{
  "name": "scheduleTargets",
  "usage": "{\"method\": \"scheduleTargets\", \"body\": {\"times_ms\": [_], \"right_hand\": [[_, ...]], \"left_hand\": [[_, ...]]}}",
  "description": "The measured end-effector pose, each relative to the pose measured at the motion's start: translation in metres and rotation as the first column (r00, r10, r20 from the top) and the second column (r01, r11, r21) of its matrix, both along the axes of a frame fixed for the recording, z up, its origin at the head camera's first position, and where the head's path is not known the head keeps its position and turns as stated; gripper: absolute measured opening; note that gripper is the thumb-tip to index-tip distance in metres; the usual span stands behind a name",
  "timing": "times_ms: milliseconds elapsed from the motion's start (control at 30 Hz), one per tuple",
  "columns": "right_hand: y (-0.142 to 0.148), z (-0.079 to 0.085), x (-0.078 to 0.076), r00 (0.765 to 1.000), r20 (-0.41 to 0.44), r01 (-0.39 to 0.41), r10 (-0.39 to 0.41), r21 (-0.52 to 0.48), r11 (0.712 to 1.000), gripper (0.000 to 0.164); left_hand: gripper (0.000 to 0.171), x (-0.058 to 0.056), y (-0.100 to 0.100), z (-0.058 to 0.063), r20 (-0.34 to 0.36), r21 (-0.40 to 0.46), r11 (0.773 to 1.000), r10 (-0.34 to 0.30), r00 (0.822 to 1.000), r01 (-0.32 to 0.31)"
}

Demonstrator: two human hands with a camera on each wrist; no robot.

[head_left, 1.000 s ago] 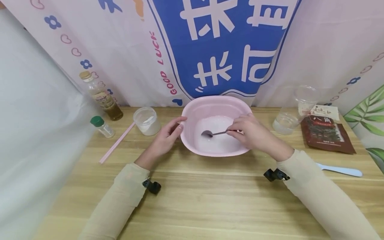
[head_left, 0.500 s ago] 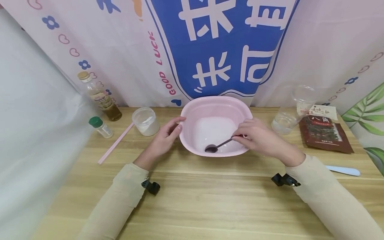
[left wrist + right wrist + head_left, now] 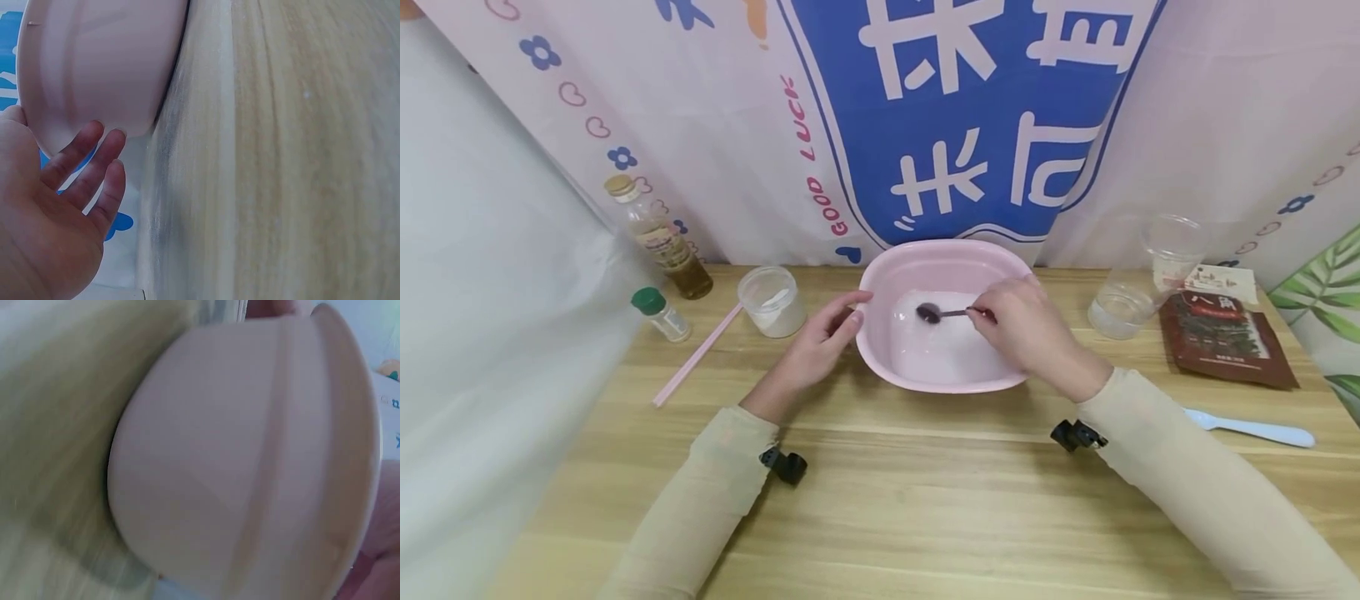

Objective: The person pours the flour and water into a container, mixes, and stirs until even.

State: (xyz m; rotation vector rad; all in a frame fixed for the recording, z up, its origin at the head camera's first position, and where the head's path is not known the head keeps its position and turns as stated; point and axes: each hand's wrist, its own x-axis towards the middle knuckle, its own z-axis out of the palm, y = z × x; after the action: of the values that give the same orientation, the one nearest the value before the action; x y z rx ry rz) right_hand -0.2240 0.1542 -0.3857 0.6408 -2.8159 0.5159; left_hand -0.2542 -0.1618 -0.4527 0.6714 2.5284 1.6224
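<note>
A pink plastic basin (image 3: 944, 387) stands on the table with a whitish, glinting layer across its bottom. My right hand (image 3: 1030, 321) reaches over its right rim and pinches the handle of a small dark spoon (image 3: 929, 313), whose bowl is inside, left of the middle. Against the basin's left side rests my left hand (image 3: 827, 337). In the left wrist view, the relaxed, spread fingers (image 3: 103, 165) of that hand lie by the outer wall. The right wrist view shows mostly the basin's outside (image 3: 206, 456); the spoon is hidden there.
To the left are a tub of white powder (image 3: 772, 304), pink chopsticks (image 3: 696, 357), a green-capped shaker (image 3: 660, 314) and an oil bottle (image 3: 662, 242). A clear cup of liquid (image 3: 1122, 312), another clear cup (image 3: 1174, 250), a brown spice packet (image 3: 1225, 337) and a blue-handled utensil (image 3: 1262, 430) are right.
The spoon has swept from the basin's left-middle toward its near side, then back up to the far left-middle, the right hand moving along. The left hand has stayed at the rim.
</note>
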Motion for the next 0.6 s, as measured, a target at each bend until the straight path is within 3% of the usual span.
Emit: {"method": "scheduleTargets", "body": {"times_ms": [167,267,467,600], "right_hand": [[0.024,0.004,-0.001,0.996,-0.059,0.067,-0.066,0.012,0.998,0.012],[0.038,0.005,0.003,0.994,-0.09,0.062,-0.062,-0.005,0.998,0.013],[0.056,0.006,0.012,0.995,-0.083,-0.065,0.06,-0.059,0.996,0.01],[0.054,-0.001,0.014,0.982,-0.089,-0.178,0.167,-0.147,0.973,0.005]], "left_hand": [[0.039,0.0,0.001,0.001,0.01,-0.007,1.0,0.005,1.0,-0.005],[0.039,0.001,0.001,0.0,0.012,-0.005,1.0,0.007,1.0,-0.007],[0.039,0.001,0.0,0.0,0.016,-0.014,1.0,0.01,1.0,-0.01],[0.039,0.001,0.002,0.0,0.019,-0.013,1.0,0.009,1.0,-0.009]]}}
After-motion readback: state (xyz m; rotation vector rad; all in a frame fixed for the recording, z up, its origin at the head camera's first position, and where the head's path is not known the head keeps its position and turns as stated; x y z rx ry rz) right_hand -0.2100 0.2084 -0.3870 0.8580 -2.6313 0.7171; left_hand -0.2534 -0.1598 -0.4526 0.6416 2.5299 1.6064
